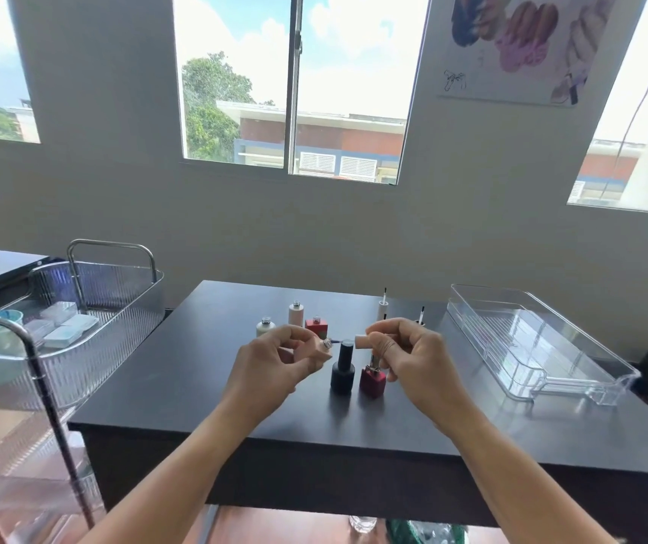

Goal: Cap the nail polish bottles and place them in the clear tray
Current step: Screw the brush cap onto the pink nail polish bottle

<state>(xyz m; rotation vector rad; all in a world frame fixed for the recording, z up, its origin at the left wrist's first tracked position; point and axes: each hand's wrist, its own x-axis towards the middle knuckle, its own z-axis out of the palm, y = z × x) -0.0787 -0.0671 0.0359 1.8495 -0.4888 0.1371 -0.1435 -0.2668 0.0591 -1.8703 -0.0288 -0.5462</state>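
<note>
Peach bottle (pixel 324 349) tilted in left hand (pixel 275 361); right hand (pixel 412 355) holds its brush cap (pixel 362 341), next to thread in and twist.

On the desk (pixel 181 386), three uncapped bottles (pixel 296 314) stand behind my hands; two bottles (pixel 342 367) stand between them. The clear tray (pixel 530 339) lies right, a wire cart (pixel 91 308) left.

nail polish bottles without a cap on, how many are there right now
5. White round bottle, taller cream bottle and red square bottle at the back left; peach bottle in the left hand; dark red bottle in front. Hands may hide more.
</note>
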